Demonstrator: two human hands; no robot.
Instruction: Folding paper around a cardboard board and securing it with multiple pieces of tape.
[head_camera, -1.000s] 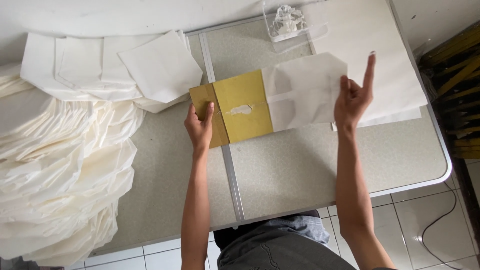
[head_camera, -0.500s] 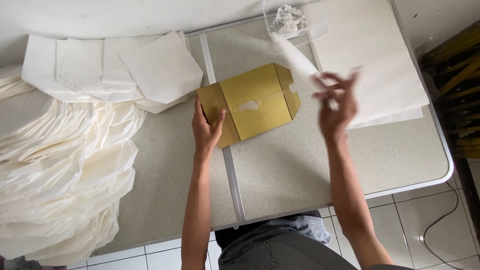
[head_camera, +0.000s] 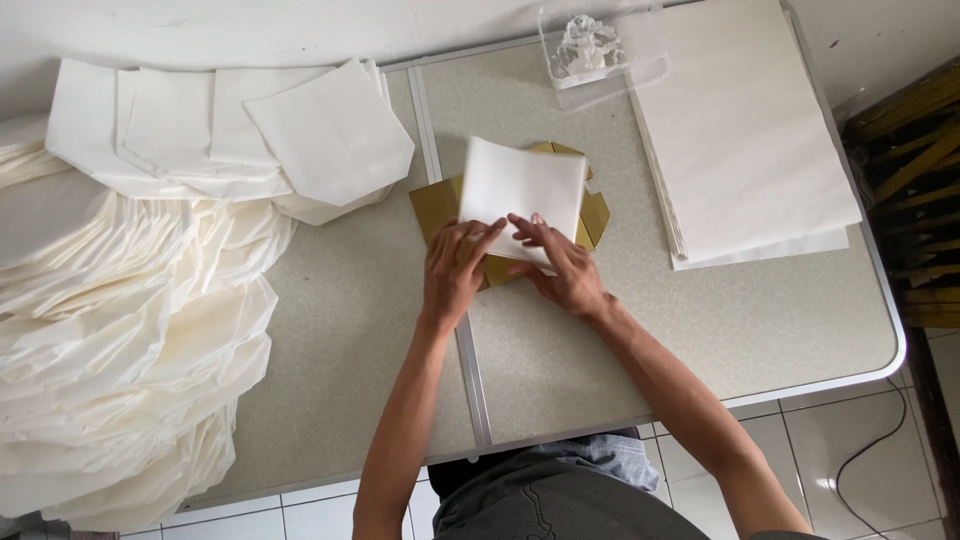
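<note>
One folded white paper sheet (head_camera: 522, 190) is pressed flat onto one gold cardboard template (head_camera: 432, 205) at the middle of the table (head_camera: 760, 330). It is held down by two hands: the left hand (head_camera: 455, 270) and right hand (head_camera: 560, 265), fingers extended, nothing gripped. One clear plastic box (head_camera: 600, 55) is seen behind, one flat paper stack (head_camera: 740, 140) beside it.

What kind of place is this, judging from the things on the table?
Probably a small home workshop for folding paper bags by hand. A folding table on a tiled floor holds a stack of flat white sheets, and heaps of folded white paper pieces fill its left side.
</note>
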